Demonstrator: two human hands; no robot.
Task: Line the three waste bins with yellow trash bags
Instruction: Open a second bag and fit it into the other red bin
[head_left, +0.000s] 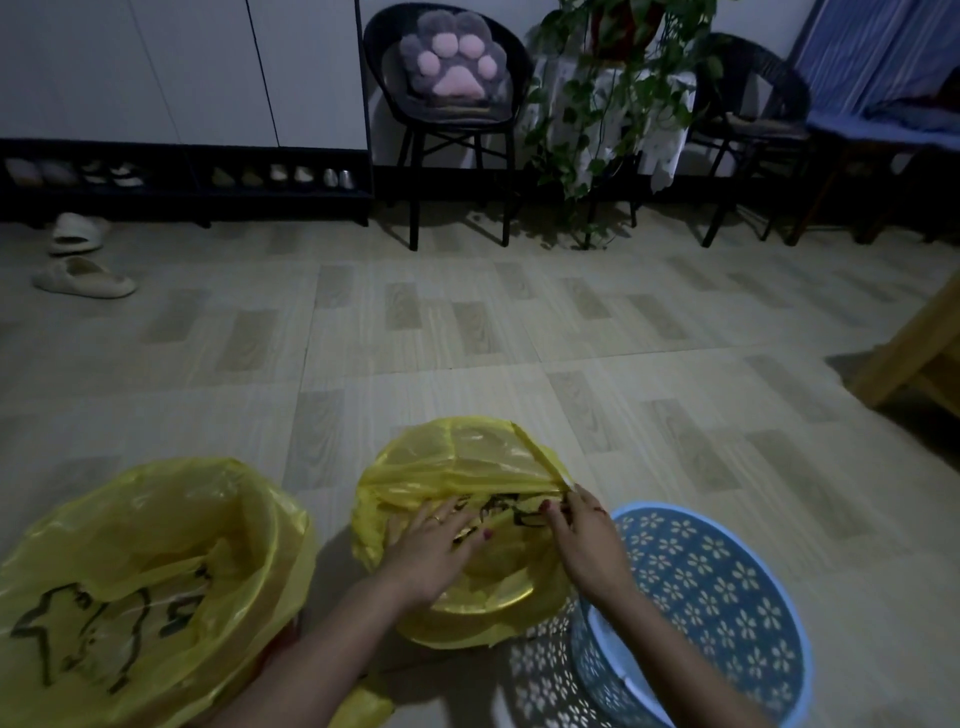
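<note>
Three bins stand on the floor in front of me. The left bin (249, 540) is lined with a yellow bag folded over its rim. A yellow trash bag (457, 457) with black print covers the middle bin, draped over its far rim. My left hand (431, 551) presses flat on the bag inside the bin mouth, fingers spread. My right hand (584, 535) pinches the bag's edge at the bin's right rim. The blue perforated bin (727, 587) on the right holds no bag.
A black chair with a paw cushion (452, 67), a plant on a stand (608, 104) and another chair (748, 114) line the far wall. Slippers (83, 275) lie at the left. A wooden furniture piece (914, 353) stands at the right. A loose yellow bag piece (358, 706) lies by my left forearm.
</note>
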